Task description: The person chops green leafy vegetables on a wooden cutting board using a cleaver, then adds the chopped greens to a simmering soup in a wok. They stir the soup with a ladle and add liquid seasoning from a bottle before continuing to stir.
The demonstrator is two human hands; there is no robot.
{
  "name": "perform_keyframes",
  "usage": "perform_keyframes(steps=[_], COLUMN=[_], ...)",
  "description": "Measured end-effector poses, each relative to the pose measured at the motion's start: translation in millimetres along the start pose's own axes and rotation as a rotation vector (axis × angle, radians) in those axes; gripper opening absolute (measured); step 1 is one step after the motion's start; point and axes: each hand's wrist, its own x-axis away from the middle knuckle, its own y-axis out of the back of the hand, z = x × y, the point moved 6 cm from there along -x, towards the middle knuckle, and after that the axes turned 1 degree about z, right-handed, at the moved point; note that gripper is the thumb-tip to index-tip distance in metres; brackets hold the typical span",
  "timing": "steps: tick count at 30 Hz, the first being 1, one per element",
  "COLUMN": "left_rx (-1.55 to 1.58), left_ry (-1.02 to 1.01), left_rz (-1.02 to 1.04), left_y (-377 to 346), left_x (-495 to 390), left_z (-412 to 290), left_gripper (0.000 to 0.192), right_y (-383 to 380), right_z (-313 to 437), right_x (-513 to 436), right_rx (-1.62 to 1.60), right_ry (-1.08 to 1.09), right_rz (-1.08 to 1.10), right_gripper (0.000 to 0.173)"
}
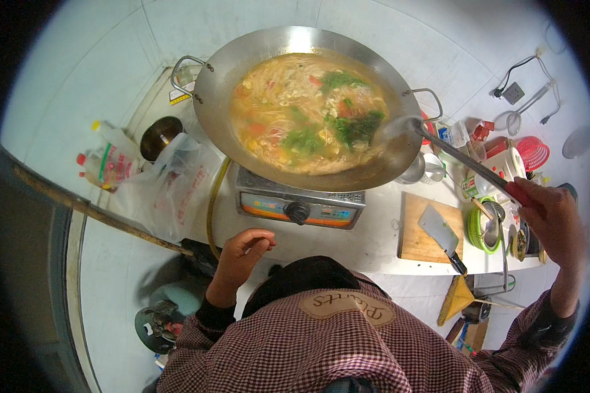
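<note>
My right hand (553,216) grips the red handle end of a long-handled metal wok utensil (464,156). Its head rests over the wok's right inner side, too blurred to tell whether it is a ladle or a turner. The large two-handled steel wok (300,184) sits on a gas stove (297,209) with a black knob. Inside it is noodle soup (295,113) with tomato pieces, egg and chopped greens, heaped most thickly at the right. My left hand (243,255), loosely curled and with nothing visible in it, is held at the counter's front edge, below the stove's left corner.
A cleaver (440,231) lies on a wooden cutting board (410,236), its handle towards the counter edge. Beside it stands a green basket (476,226) with utensils. Left are a plastic bag (177,186), bottles (110,159), a dark metal bowl (161,137) and a yellow gas hose (217,196).
</note>
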Motion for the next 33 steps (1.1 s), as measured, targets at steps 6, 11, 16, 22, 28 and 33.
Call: perform_keyframes(steps=[6, 11, 16, 22, 28, 33], left_rx=[-0.023, -0.052, -0.078, -0.009, -0.009, -0.029], left_ry=[-0.04, -0.067, -0.007, -0.025, -0.005, -0.089], left_rz=[0.005, -0.05, -0.091, -0.129, -0.153, -0.125], left_y=[4, 15, 23, 27, 26, 23], left_x=[-3, 3, 9, 12, 13, 14], left_z=[2, 5, 11, 13, 15, 15], left_gripper=[0.018, 0.017, 0.017, 0.016, 0.016, 0.016], right_y=[-21, -44, -67, -82, -77, -58], right_z=[12, 36, 49, 74, 97, 80], right_x=[-17, -58, -100, -152, -181, -172], right_rx=[0.04, -0.085, -0.061, -0.138, -0.225, -0.474], right_ry=[0.043, 0.234, 0.263, 0.335, 0.352, 0.175], right_rz=[0.13, 0.053, 0.036, 0.007, -0.012, 0.13], right_gripper=[0.035, 0.031, 0.029, 0.026, 0.029, 0.033])
